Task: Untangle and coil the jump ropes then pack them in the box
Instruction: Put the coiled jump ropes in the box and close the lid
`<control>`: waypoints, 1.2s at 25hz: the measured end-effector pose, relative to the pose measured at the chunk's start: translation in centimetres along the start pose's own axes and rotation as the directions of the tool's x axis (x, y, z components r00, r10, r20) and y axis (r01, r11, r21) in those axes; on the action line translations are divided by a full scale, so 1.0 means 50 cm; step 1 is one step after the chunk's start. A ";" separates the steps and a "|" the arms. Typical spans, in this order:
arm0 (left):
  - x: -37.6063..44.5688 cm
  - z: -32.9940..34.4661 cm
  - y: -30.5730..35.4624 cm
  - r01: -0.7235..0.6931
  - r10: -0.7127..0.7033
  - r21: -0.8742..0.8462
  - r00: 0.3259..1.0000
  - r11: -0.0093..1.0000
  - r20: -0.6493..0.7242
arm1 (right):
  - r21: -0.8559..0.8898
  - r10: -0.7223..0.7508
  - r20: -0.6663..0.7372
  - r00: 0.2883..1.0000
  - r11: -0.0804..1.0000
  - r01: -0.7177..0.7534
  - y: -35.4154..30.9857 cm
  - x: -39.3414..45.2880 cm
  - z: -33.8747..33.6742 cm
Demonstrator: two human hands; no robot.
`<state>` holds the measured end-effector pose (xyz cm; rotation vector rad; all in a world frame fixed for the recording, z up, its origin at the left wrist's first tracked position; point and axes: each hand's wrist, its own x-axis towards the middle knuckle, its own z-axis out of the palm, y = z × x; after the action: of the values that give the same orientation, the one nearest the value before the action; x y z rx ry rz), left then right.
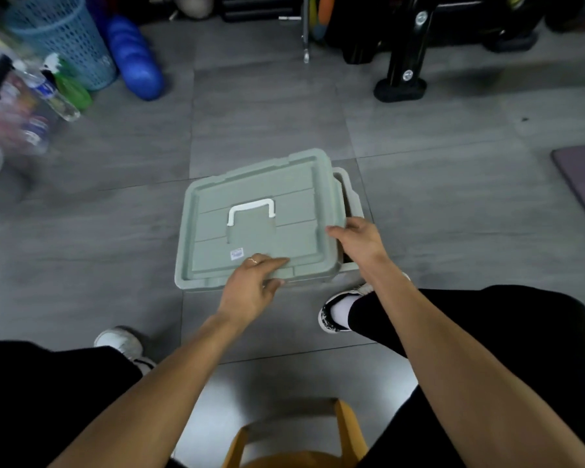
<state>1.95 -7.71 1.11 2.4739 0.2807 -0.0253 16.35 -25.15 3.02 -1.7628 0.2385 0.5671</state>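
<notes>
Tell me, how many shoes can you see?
2: the left shoe on the floor beside the left knee, the right shoe near the box corner, partly hidden by the right arm.

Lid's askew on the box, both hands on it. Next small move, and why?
Probably slide the lid toward the person's right until it squares over the box. It sits offset: the box's right rim shows uncovered. The left hand grips the near edge, the right hand holds the right edge, so both are placed to shift it. Whether ropes are inside cannot be seen.
</notes>
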 end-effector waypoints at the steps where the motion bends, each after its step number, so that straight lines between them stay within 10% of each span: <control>1: 0.011 0.010 0.016 0.001 -0.001 0.015 1.000 1.000 0.028 | -0.018 -0.016 -0.030 0.999 1.000 0.015 0.012 0.010 -0.021; 10: 0.127 0.122 0.104 0.025 -0.051 0.166 0.987 0.986 0.155 | -0.237 0.042 -0.091 0.995 0.970 -0.063 0.092 0.073 -0.096; 17: 0.175 0.151 0.093 -0.010 -0.116 0.394 0.948 0.919 0.296 | 0.049 0.163 -0.037 0.986 0.986 -0.161 0.133 0.160 -0.134; 22: 0.179 0.145 0.056 -0.012 -0.076 0.332 0.965 0.943 0.249 | 0.199 0.428 0.289 0.856 0.848 -0.491 0.180 0.185 -0.103; 30: 0.171 0.157 0.058 0.023 -0.070 0.268 0.983 0.963 0.169 | 0.165 0.179 -0.102 0.978 0.973 -0.161 0.119 0.139 -0.118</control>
<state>11.29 -13.00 -4.12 2.7072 0.2734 -0.3211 21.12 -31.44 -4.44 -1.6345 0.5068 0.5534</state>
